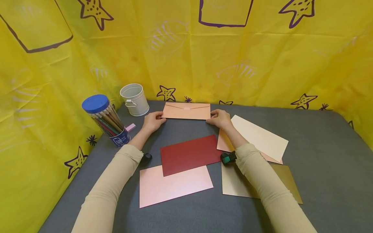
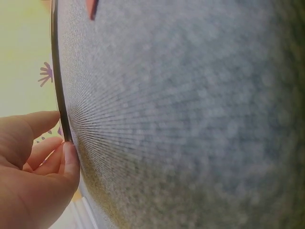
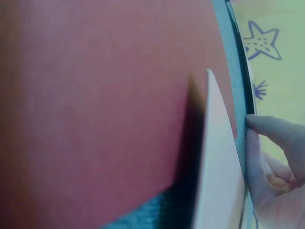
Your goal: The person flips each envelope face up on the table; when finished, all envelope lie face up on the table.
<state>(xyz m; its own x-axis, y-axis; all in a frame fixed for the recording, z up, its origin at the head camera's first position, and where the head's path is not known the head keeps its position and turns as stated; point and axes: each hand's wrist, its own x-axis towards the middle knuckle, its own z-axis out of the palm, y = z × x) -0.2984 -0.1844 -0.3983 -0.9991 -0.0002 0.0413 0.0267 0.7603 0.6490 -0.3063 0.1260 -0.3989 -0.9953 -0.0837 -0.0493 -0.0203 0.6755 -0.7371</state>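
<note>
A peach-orange envelope (image 1: pixel 185 114), its flap side showing, is at the back of the table near the yellow cloth. My left hand (image 1: pixel 152 122) pinches its left end near the lower corner, and my right hand (image 1: pixel 220 119) pinches the opposite end. In the left wrist view, the left thumb and fingers (image 2: pixel 71 162) meet at the envelope's thin dark edge. The right wrist view has the right hand (image 3: pixel 281 162) at that edge too, beyond a pale envelope (image 3: pixel 217 143). Nearer me, a dark red envelope (image 1: pixel 189 154) overlaps a pink envelope (image 1: pixel 175 187).
Under my right forearm lie a cream envelope (image 1: pixel 262 136) over a peach one (image 1: pixel 223 142), plus a beige one (image 1: pixel 236 181) and a gold one (image 1: pixel 287 181). At left stand a blue-lidded pencil tub (image 1: pixel 109 119), a white bucket (image 1: pixel 135 100) and a small pink block (image 1: pixel 130 127).
</note>
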